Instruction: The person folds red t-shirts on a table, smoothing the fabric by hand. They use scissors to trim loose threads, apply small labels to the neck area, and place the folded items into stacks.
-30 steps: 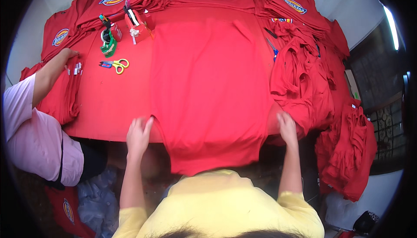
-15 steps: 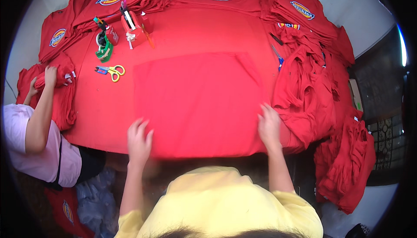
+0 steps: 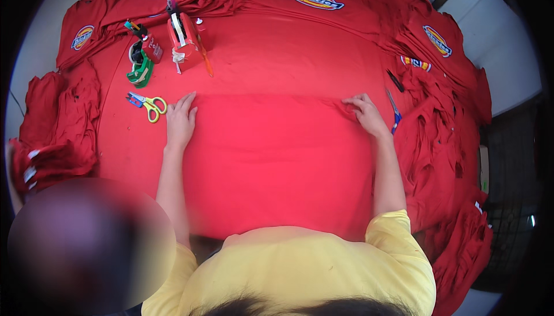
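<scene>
A plain red shirt (image 3: 277, 160) lies spread flat before me, its near end reaching my yellow top. At its far left corner is my left hand (image 3: 181, 121), fingertips and thumb closed on the edge. My right hand (image 3: 368, 115) pinches the far right corner, where the cloth bunches a little. Between both hands the far edge runs nearly straight. Just left of my left hand rest yellow-handled scissors (image 3: 151, 107) with a blue piece by the blades. Blue-handled scissors (image 3: 396, 114) lie to the right of my right hand, partly against crumpled red shirts (image 3: 430, 137).
Beyond the shirt stand a green tape dispenser (image 3: 140, 68), a red tape dispenser (image 3: 183, 33) and a pen holder (image 3: 151, 48). Stacks of red shirts with printed emblems (image 3: 311, 13) line the far edge. Another pile (image 3: 75, 108) lies left. A person (image 3: 92, 247), blurred, is close at lower left.
Both my hands have moved from the shirt's near sides to its far corners and closed on them. The person at left has come nearer, lower in view. The view has shifted slightly.
</scene>
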A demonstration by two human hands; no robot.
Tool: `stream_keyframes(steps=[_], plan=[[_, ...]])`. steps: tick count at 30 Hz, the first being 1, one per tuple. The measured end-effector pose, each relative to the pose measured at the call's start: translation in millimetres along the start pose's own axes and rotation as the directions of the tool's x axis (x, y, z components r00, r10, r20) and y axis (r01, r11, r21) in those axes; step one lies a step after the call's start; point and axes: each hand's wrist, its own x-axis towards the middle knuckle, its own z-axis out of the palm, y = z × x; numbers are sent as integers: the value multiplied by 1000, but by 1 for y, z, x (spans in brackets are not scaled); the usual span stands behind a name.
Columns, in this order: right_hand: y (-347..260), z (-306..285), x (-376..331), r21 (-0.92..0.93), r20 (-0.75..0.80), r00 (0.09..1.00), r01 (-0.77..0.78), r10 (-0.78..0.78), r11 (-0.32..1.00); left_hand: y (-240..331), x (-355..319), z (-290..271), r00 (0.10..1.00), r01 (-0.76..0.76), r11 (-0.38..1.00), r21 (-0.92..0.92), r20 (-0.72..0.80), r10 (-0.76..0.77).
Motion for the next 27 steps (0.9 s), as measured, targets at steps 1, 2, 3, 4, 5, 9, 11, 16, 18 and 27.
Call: stream_keyframes(steps=[1, 2, 3, 4, 5, 9, 11, 16, 18, 27], plan=[[-7, -9, 1, -12, 140, 988, -67, 68, 998, -3, 8, 2, 998, -8, 998, -66, 60, 12], [7, -13, 3, -83, 163, 985, 75, -61, 994, -3, 11, 5, 998, -36, 993, -111, -51, 30], [15, -20, 4, 56, 180, 983, -45, 34, 997, -3, 16, 3, 1000, 18, 983, -183, -9, -20], [22, -27, 5, 191, 215, 969, -165, 123, 968, -5, 16, -1, 996, 82, 965, -247, 39, -74], [28, -31, 5, 317, 260, 944, -283, 204, 905, -10, 16, -1, 988, 147, 940, -307, 91, -125], [79, -41, 11, 292, -49, 861, -473, 507, 831, -29, 25, 11, 991, 112, 964, -241, -46, -127], [79, -22, 16, -8, -209, 878, -441, 429, 898, -34, 29, 15, 994, 70, 992, -109, -77, -79], [28, 9, 14, -541, -412, 909, -294, 56, 788, 11, 32, 2, 992, -75, 943, 324, -71, 103], [-26, 28, 17, -654, -497, 861, -294, -104, 697, 47, 27, 2, 986, -127, 953, 274, -72, 152], [-116, 123, 52, -466, 123, 941, 336, -316, 819, 119, 0, 41, 920, -253, 968, 6, 310, 238]])
